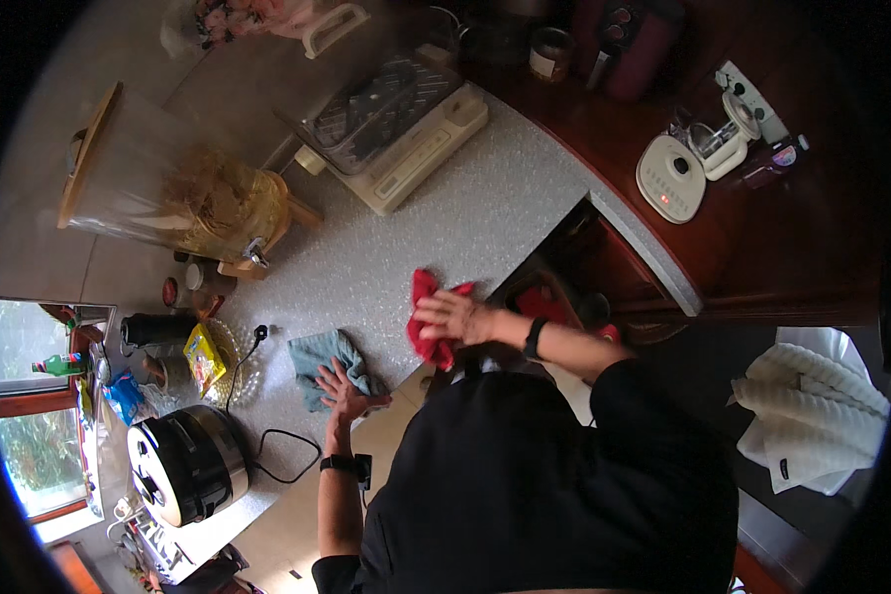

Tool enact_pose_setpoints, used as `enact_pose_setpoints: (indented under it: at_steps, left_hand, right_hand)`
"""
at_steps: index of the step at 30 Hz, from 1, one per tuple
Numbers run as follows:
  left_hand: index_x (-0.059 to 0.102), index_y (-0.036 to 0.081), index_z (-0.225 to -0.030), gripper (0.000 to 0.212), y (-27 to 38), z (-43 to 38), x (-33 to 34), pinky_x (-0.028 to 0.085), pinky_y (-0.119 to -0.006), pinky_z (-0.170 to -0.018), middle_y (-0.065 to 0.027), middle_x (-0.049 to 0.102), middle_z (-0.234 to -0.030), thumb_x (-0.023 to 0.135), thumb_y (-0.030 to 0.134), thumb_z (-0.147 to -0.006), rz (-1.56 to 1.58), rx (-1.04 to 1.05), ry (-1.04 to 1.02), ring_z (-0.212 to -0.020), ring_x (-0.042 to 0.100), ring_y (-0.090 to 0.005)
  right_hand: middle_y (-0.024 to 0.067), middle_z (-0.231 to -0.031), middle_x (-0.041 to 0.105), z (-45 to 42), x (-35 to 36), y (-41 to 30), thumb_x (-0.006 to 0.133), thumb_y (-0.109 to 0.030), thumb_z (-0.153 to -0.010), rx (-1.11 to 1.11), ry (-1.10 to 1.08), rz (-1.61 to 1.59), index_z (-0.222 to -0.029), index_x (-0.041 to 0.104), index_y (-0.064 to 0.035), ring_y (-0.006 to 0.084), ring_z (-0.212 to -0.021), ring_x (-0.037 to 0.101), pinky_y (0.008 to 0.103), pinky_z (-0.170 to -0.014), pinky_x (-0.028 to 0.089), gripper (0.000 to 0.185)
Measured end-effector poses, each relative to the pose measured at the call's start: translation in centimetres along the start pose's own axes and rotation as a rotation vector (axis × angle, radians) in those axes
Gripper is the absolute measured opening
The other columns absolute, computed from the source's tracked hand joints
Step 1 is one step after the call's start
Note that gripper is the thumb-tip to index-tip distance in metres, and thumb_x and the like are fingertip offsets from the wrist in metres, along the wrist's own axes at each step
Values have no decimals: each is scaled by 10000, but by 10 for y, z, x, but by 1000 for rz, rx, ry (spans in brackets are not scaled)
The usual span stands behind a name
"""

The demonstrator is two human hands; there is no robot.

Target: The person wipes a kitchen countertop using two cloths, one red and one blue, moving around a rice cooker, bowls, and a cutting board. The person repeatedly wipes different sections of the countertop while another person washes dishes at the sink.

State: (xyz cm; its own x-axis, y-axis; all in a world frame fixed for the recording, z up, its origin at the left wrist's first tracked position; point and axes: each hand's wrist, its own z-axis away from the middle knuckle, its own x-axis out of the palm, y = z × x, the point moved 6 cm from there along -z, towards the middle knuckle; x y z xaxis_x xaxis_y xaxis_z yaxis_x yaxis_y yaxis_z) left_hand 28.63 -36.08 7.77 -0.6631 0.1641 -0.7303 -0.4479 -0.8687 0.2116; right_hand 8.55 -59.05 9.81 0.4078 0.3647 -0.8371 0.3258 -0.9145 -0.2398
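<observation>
My right hand [449, 315] is pressed down over a crumpled red cloth [425, 341] near the front edge of the speckled grey countertop [386, 252]. Motion blurs its fingers a little, and the palm hides part of the cloth. To the left, my left hand [343, 395] lies flat with fingers spread on a folded grey-green cloth [319, 360]. Its thumb side reaches the counter's edge, and the fingers do not curl around the cloth.
A black-and-white electric cooker [193, 464] with a loose cord and plug [260, 332] stands at left. Behind are a glass drink dispenser [223, 200] on a wooden stand and a cream countertop appliance [408, 163]. An electric kettle base [672, 178] sits on the right-hand wooden surface.
</observation>
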Motion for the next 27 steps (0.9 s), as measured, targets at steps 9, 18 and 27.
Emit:
enact_pose_setpoints:
  at_steps: [9,18,27]
  left_hand:
    - [-202,108,-1450,1662,4,-2,5,12,-709,-1022,-271,-260,-1472,936,465,-291,-52,-63,-4,-1351,-221,-484]
    - [-185,111,-1457,1666,6,2,5,-38,-687,-1033,-241,-250,-1489,940,435,-272,11,-84,59,-1364,-224,-454]
    - [-219,91,-1441,1681,10,-2,4,-25,-701,-1021,-264,-262,-1476,939,426,-270,-23,-129,34,-1359,-219,-469]
  right_hand:
    - [122,-1525,138,129,-145,175,757,5,-604,644,-399,428,-1435,216,-296,299,-1384,261,515,-1164,49,1037]
    - [276,-1459,270,188,-193,206,592,-276,-765,1140,-328,215,-1462,226,-107,418,-1356,251,436,-1143,186,805]
    - [330,-1325,416,122,-158,283,475,-335,-860,1064,-210,403,-1413,296,-43,467,-1261,361,513,-1104,215,651]
